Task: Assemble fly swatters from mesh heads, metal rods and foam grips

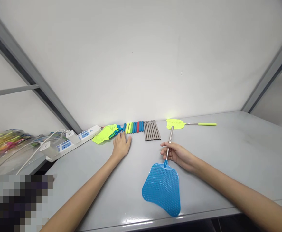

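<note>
My right hand (179, 156) grips the metal rod of a blue fly swatter (162, 185). Its perforated blue head points toward me over the front of the table, and the rod's bare end points away. My left hand (121, 146) lies at the back left, thumb apart from the fingers. Its fingertips reach the near end of a blue handle sleeve (124, 127), the leftmost in a row of yellow, green, blue and red handle sleeves (135, 127). Just left of those fingers are stacked yellow fly swatter heads (106, 133) and blue ones (116, 130).
Several metal rods (152, 130) lie side by side right of the sleeves. A yellow fly swatter (176, 124) with a handle rests near the back wall. At left are a white power strip (77, 141) with plugs and cables, and plastic-bagged colourful items (7, 145).
</note>
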Tool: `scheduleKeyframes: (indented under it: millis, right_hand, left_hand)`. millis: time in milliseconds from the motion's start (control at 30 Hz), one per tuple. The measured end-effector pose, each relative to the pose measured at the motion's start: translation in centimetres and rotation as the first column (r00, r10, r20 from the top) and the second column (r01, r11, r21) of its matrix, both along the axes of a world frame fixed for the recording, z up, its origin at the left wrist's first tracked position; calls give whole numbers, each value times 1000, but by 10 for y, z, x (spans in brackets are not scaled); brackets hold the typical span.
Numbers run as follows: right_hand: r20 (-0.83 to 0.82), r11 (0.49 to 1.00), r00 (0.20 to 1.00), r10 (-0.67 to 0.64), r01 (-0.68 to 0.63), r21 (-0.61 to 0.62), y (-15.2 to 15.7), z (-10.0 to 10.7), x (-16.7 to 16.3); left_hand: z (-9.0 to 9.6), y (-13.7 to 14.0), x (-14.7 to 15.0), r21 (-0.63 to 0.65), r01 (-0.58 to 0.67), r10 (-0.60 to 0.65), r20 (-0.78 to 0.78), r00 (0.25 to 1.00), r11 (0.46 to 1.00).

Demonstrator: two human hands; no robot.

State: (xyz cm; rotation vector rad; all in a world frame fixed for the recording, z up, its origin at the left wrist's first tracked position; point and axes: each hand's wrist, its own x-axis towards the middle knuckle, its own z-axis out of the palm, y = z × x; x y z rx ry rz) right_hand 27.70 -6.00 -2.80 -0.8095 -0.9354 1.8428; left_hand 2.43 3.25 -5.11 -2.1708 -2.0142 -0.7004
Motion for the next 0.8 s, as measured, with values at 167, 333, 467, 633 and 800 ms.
scheduleKeyframes:
  millis: [167,333,467,633,800]
  right_hand:
    - [-13,999,1000,-13,13,-45,1,-2,1]
    - [-15,999,1000,-12,11,-41,2,-3,1]
    - [0,999,1000,-25,25,-42,1,-2,0]
    - [28,996,999,-46,47,-71,5,-5,-1]
    - [58,993,998,-40,46,-112,10,-6,-2]
  left_hand:
    - [-2,6,0,-3,6,-6,-23,1000,1000]
    - [-2,10,-1,15,6,-6,12,1000,1000]
    - [-2,11,-2,46,19,-23,79,997,999]
    - [3,8,-2,113,24,-49,224,973,993]
    - [7,7,-7,192,-34,-45,394,918,981]
